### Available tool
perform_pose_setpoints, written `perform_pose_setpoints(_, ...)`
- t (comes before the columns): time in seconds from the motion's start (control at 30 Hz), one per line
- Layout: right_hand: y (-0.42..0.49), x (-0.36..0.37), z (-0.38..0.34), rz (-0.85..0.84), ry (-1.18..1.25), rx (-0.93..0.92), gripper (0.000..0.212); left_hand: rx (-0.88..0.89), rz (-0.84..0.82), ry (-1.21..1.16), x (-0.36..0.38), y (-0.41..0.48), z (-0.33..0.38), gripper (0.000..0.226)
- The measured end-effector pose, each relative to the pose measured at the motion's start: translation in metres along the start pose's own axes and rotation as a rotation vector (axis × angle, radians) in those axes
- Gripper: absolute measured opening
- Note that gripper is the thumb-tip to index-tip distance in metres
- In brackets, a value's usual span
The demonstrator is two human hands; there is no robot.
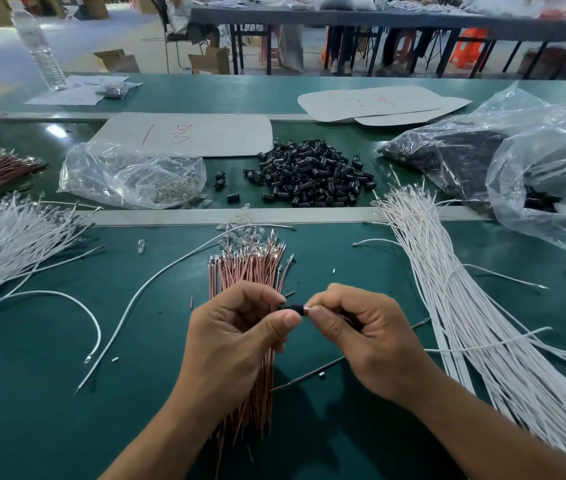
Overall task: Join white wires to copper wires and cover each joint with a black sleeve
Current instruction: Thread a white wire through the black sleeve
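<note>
My left hand (236, 334) pinches a small black sleeve (293, 307) between thumb and fingers, above a bundle of copper wires (250, 268) lying on the green table. My right hand (361, 337) pinches a white wire end (306, 308) that meets the right end of the sleeve. The rest of that wire is hidden behind my right hand. A pile of loose black sleeves (309, 174) lies further back at the centre. A thick bundle of white wires (465, 306) fans out to the right.
More white wires (7, 237) lie at the left, with two loose ones (156, 282) curving across the table. A clear bag of small metal parts (136, 174) sits back left, a large plastic bag (534, 161) back right. Cardboard sheets (205, 133) and a water bottle (40, 46) stand behind.
</note>
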State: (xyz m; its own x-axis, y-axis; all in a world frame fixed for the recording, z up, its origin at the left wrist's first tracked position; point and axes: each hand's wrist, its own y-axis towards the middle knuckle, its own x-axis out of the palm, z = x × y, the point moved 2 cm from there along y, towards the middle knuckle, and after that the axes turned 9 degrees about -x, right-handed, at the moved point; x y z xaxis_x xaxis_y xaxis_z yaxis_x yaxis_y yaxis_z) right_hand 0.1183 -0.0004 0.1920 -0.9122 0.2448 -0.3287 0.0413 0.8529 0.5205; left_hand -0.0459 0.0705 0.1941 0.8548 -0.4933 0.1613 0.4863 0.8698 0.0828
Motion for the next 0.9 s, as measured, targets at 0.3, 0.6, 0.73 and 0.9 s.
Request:
perform_pose_setpoints(0.3,-0.001,0.001,0.002,0.006,-0.178,-0.094,0.020,0.009,0.081,0.096,-0.002,0.001,-0.005,0.019)
perform_pose_setpoints(0.6,0.003,-0.006,0.005,0.043,-0.328,-0.119,0.023,0.062,0.085,0.281,-0.005,0.002,-0.010,0.016)
perform_pose_setpoints(0.73,0.001,0.002,0.001,-0.137,-0.304,-0.093,0.025,0.295,0.063,0.563,-0.007,0.001,-0.006,0.010)
perform_pose_setpoints(0.9,0.006,-0.010,0.003,-0.111,-0.522,-0.125,0.016,0.263,0.230,0.657,-0.028,0.010,0.008,0.008)
